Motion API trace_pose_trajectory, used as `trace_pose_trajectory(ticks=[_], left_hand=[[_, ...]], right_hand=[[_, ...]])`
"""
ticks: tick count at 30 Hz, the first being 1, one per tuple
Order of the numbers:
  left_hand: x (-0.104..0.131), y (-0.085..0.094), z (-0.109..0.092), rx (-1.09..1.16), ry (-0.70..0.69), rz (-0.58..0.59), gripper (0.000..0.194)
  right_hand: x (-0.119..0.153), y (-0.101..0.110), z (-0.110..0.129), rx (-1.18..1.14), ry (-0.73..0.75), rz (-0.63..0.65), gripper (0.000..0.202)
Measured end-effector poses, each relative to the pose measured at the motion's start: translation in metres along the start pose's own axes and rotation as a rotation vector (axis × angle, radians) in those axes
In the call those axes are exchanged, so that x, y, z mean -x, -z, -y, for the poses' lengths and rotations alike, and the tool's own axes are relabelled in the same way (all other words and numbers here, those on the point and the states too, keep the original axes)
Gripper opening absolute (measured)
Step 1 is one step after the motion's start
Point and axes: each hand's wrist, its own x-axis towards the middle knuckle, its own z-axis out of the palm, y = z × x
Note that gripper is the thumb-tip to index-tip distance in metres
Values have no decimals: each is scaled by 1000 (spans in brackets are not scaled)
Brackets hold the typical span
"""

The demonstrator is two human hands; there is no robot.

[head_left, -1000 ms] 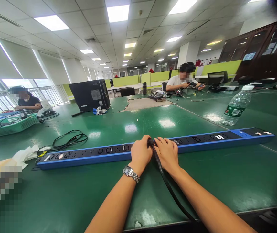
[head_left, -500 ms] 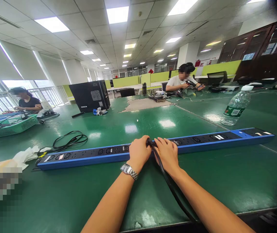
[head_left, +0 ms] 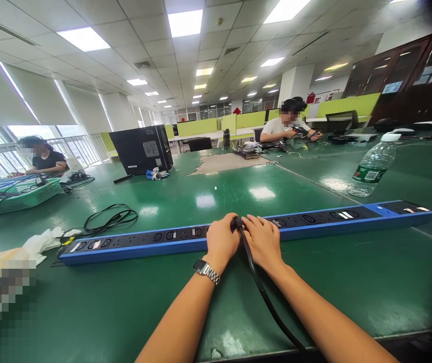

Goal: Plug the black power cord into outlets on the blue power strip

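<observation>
A long blue power strip with black sockets lies across the green table. At its middle, my left hand, with a watch on the wrist, is closed round the plug end of a thick black cable. My right hand is closed against the other side of the same plug, its fingers bent over the strip. The cable runs from between my hands down over the table's near edge. My fingers hide most of the plug, and whether it sits in a socket cannot be seen.
A water bottle stands behind the strip's right part. Coiled black cable and a green basket lie left. A black computer case stands farther back. Two people sit at the far side and far left.
The view has shifted slightly, so strip and hands appear a little farther right. Both hands stay at the plug, with the left wrist turned slightly.
</observation>
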Motion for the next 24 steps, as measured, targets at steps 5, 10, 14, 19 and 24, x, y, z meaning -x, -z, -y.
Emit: trace_pose_trajectory(ticks=[5,10,14,19,24], left_hand=[[-2,1,-1,-77,-10,24,32],[-1,2,-2,-112,-32,8,32],[0,3,5,7,-49,-5,27],[2,5,20,192,-88,-55,24],[5,9,29,207,-102,-71,23]], right_hand=[[-1,2,-1,-36,-9,-13,47],[-2,1,-5,-88,-18,-21,47],[-3,0,-6,-123,-38,-15,48],[-4,1,-6,-136,-61,-2,48],[-2,1,-3,-89,-31,-15,45]])
